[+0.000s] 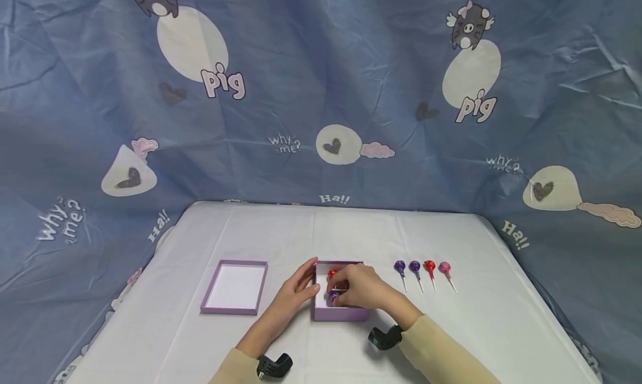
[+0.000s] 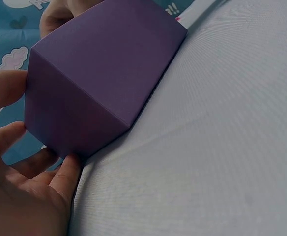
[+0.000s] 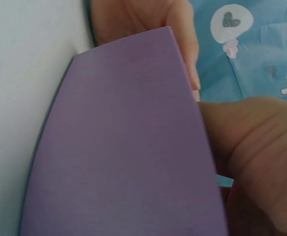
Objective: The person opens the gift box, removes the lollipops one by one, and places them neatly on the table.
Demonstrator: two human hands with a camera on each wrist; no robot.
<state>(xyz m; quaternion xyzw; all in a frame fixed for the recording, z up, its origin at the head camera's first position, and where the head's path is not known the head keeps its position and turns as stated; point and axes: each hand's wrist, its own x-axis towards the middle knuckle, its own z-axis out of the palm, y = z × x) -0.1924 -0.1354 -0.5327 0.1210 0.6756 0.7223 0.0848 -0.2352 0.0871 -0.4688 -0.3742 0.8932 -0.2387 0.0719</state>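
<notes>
From here I have the right hand (image 1: pixel 363 286) pinching a purple lollipop (image 1: pixel 333 296) inside the box (image 1: pixel 341 315).
I'd lower it flat, short of the red lollipop (image 1: pixel 332 273), while the left hand (image 1: pixel 293 292) braces the box's left wall, fingers unclenched. The box sits mid-worktop (image 1: pixel 351 233); between its right wall and the four-lollipop row (image 1: pixel 414 266) there's travel room. The lid (image 1: pixel 236 286) lies towards the worktop's left edge.

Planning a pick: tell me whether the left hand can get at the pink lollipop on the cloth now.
Probably not easily: the left hand rests against the purple box, and that box, the right hand and three other lollipops lie between it and the pink lollipop.
</notes>
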